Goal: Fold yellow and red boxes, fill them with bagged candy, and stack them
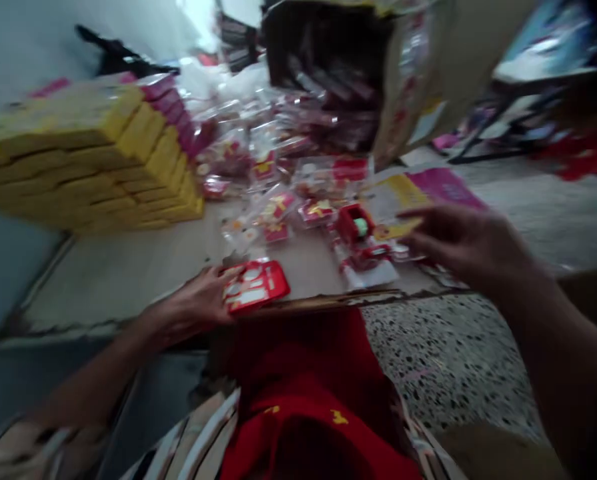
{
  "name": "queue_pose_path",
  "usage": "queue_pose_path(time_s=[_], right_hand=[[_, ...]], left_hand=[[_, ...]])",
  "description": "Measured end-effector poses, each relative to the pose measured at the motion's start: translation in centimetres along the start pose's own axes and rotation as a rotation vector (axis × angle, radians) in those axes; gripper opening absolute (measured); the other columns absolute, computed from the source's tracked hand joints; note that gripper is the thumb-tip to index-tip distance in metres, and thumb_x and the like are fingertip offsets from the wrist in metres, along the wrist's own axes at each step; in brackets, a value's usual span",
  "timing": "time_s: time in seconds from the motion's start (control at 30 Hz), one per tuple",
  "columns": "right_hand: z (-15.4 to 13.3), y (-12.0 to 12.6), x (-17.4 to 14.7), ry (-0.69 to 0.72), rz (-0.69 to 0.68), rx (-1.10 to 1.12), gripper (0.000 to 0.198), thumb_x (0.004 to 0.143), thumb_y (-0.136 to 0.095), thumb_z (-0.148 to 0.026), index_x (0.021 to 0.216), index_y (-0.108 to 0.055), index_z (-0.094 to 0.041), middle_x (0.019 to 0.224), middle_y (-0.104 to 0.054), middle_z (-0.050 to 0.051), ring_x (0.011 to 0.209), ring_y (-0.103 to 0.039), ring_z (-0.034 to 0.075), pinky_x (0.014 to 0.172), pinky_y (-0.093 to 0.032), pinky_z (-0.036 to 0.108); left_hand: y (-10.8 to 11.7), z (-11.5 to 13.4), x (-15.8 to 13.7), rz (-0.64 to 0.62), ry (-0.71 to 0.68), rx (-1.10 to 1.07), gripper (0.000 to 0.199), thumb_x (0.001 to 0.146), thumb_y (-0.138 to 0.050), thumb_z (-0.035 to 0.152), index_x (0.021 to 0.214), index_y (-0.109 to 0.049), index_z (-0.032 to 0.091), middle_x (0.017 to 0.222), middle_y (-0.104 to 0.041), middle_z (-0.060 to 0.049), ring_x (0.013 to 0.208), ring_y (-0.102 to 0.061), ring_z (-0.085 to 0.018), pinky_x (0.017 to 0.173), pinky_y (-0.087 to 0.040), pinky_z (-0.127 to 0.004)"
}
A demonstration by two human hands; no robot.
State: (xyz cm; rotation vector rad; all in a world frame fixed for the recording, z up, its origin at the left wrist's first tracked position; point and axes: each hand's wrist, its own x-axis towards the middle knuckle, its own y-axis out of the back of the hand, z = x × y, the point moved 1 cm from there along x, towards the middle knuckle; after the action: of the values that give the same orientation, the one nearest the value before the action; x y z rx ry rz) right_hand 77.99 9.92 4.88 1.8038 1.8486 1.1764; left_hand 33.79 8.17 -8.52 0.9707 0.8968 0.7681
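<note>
The left hand point(203, 297) grips a red pack point(271, 280) at the table's point(308, 270) near edge. The right hand point(471, 243) is at a yellow packet point(398, 193) toward the right edge; blur hides its grip. Between them sits a tape dispenser point(347, 220).

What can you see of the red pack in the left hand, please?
The red pack looks flat and glossy, like plastic, with rounded right corners and several pale shapes on its face; blur hides any lettering. It sits slightly askew by the front edge of the table, its left end held by the left hand.
</note>
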Motion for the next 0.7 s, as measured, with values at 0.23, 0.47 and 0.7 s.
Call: queue_pose_path(time_s=[0.23,0.47,0.7], right_hand=[[-4.0,-16.3,-7.3,0.087,-0.442,0.23,0.028,0.094,-0.071,-0.042,0.114,-0.074,-0.023,0.085,-0.072,0.003,0.073,-0.066,0.019,0.065,-0.052,0.03],[-5.1,-21.6,-5.1,0.438,-0.244,-0.069,0.028,0.089,-0.075,-0.024,0.117,-0.072,-0.021,0.124,-0.067,0.014,0.116,-0.061,0.033,0.098,-0.054,0.048],[-6.8,-22.8,-3.7,0.54,-0.339,-0.195,0.039,0.089,-0.077,-0.033,0.124,-0.071,-0.017,0.131,-0.065,0.017,0.118,-0.058,0.035,0.101,-0.053,0.051]], left_hand=[[5.3,-3.3,-0.4,-0.328,-0.029,-0.282,0.103,0.072,-0.077,0.065,0.16,-0.037,0.031,0.142,-0.066,-0.004,0.119,-0.065,-0.03,0.098,-0.049,-0.029],[6.2,-4.7,0.9,-0.513,-0.187,-0.533,0.073,0.085,-0.07,0.057,0.152,-0.05,0.034,0.136,-0.07,0.002,0.116,-0.068,-0.025,0.092,-0.053,-0.025],[5.7,-5.4,1.1,-0.544,-0.237,-0.666,0.059,0.085,-0.07,0.054,0.138,-0.065,0.029,0.132,-0.072,-0.001,0.116,-0.066,-0.024,0.097,-0.052,-0.028]])
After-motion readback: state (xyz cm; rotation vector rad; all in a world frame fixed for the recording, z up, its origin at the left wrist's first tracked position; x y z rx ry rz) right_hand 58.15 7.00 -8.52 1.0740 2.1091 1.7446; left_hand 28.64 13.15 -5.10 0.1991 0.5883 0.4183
